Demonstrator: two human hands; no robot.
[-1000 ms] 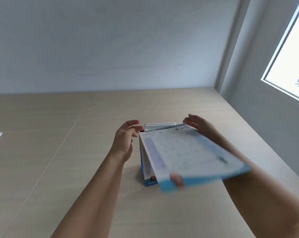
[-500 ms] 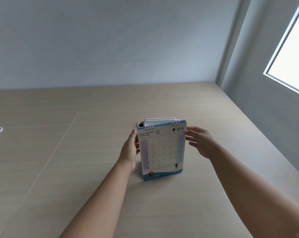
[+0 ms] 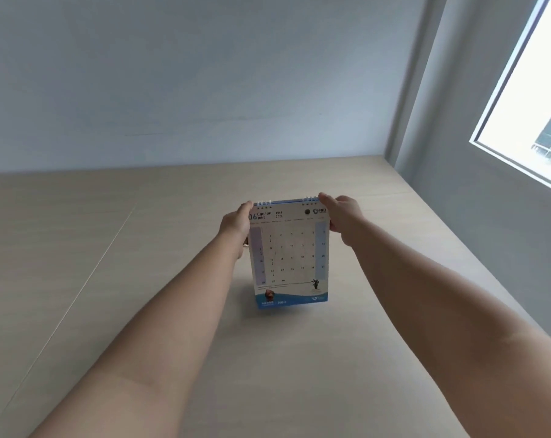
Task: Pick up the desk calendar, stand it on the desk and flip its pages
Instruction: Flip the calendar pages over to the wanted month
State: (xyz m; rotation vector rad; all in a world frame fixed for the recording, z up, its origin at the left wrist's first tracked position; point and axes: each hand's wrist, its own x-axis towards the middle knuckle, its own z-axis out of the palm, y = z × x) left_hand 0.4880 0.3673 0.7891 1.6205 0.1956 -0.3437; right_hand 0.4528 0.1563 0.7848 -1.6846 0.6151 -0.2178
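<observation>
Taking the desk calendar (image 3: 288, 254) as the landmark, it stands upright near the middle of the pale wooden desk (image 3: 141, 311), its June page facing the camera and its blue bottom edge at or just above the desktop; whether it bears its full weight there cannot be told. To the calendar's left, the left hand (image 3: 236, 224) is closed on the top left corner beside the wire binding, thumb on the front and fingers wrapped behind, so it is clamped on the calendar. To the calendar's right, the right hand (image 3: 342, 214) grips the top right corner in the same way, fingertips on the upper edge next to the spiral. Far to the right of the calendar a window (image 3: 527, 99) lets in daylight. The step in hand looks like settling the stand before the next page turn. To do it well, I judge that one hand should keep the top corner pinned so the base does not skid on the smooth wood, while the other frees itself and lifts a single sheet over the binding without tugging the stand forward.
</observation>
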